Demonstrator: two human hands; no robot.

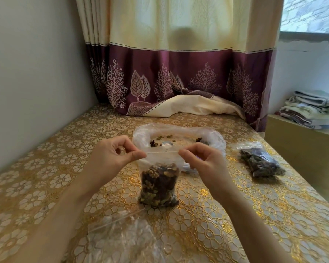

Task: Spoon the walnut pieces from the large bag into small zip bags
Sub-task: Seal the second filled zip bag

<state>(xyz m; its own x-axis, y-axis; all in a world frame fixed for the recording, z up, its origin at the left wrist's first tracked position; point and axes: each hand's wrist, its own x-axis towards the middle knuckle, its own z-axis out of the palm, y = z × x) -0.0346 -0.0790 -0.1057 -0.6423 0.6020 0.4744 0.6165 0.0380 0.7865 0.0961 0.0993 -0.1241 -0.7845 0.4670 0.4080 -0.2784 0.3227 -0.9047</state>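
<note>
A small zip bag [159, 185] filled with walnut pieces stands upright on the table in the middle. My left hand [115, 153] pinches the left end of its zip strip and my right hand [201, 158] pinches the right end, the strip stretched straight between them. Behind it lies the large clear bag [179, 137], open, with a few pieces and a metal spoon [166, 144] inside. A second filled small bag [260, 161] lies flat to the right.
Empty clear zip bags [122, 236] lie at the near edge. The table has a gold floral cover [36, 186]. A wall runs along the left, a curtain [179, 82] hangs behind, and folded towels [311, 109] sit on a ledge at right.
</note>
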